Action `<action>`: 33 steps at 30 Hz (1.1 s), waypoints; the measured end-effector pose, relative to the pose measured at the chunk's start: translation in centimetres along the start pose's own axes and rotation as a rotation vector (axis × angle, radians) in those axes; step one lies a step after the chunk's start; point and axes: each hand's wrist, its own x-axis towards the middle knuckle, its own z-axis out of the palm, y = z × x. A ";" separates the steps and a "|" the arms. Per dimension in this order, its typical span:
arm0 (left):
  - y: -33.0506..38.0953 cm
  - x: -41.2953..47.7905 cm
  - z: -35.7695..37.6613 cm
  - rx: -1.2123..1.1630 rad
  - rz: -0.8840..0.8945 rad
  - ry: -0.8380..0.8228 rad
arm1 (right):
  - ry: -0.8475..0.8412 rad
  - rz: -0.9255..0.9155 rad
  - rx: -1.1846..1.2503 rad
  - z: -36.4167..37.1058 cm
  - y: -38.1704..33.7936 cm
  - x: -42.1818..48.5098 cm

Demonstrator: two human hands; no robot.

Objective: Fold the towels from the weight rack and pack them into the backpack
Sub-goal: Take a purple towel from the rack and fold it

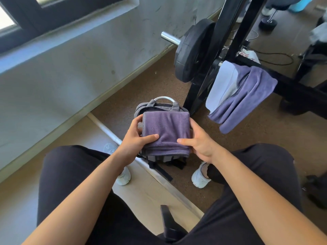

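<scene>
Gripping a folded purple towel (166, 128) w/ both hands, directly over the grey backpack (155, 105) on the brown floor (141, 82); can't tell whether touching it or held just above. Clamped at the towel's left edge by the left hand (136, 138): thumb flat on top, fingers curled round the side. Grasped likewise at the right edge by the right hand (198, 140), thumb laid across the top nr the front corner, fingers wrapped underneath. Folded into a thick squarish pad, several layers showing along the near edge, held approx. level. Hiding most of the backpack: only the far end w/ its curved handle (163, 98) seen beyond the towel, plus grey padding and black straps at the near end. Can't tell if the main compartment is unzipped. Placed btwn two white shoes (200, 177), below knees in black trousers. To the right, draped over a low bar of the black weight rack (228, 41): a pale blue towel (223, 82) and, overlapping it, a darker blue-purple towel (251, 92), both unfolded and hanging loose. Mounted on the rack's left side: a black weight plate (192, 50) on a chrome bar end (169, 38). Lying diagonally across the floor at the left: a white pipe (106, 128). Farther back, top right: a dumbbell (268, 22) on the floor.
</scene>
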 end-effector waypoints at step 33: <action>1.5 -0.5 0.0 -0.346 -0.065 -0.123 | -0.114 0.003 0.269 0.5 -1.6 -1.3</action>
